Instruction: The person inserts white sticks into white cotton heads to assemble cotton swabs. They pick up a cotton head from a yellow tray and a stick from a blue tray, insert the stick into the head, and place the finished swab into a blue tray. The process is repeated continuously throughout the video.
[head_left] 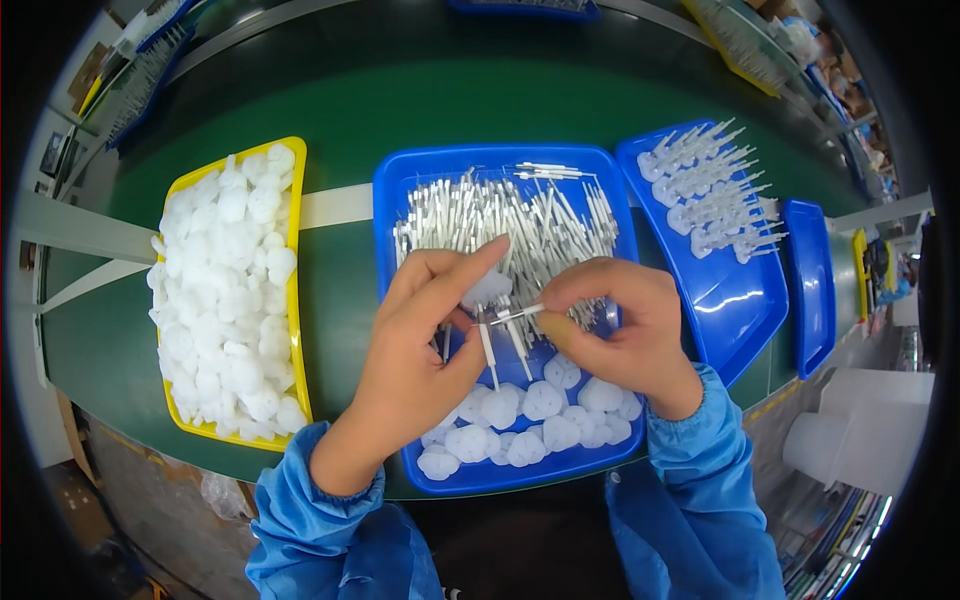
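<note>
Over the blue tray (386,185), my left hand (405,340) is closed on a translucent white, rounded plastic piece (487,287). White rods (519,345) stick out of that piece, pointing toward me. My right hand (625,320) pinches another thin white rod (520,315) between thumb and forefinger, its far end at the plastic piece beside my left fingertips. Whether it is inserted there is hidden. Beneath my hands, a pile of white rods with thin metal ends (450,212) fills the tray's far half. Several loose rounded plastic pieces (542,400) lie in its near half.
To the left, a yellow tray (298,220) is heaped with white plastic pieces. At right, a second blue tray (720,320) carries rows of pieces with rods in them (705,190). A narrower blue tray (812,290) lies beyond it. All rest on the green tabletop (470,100).
</note>
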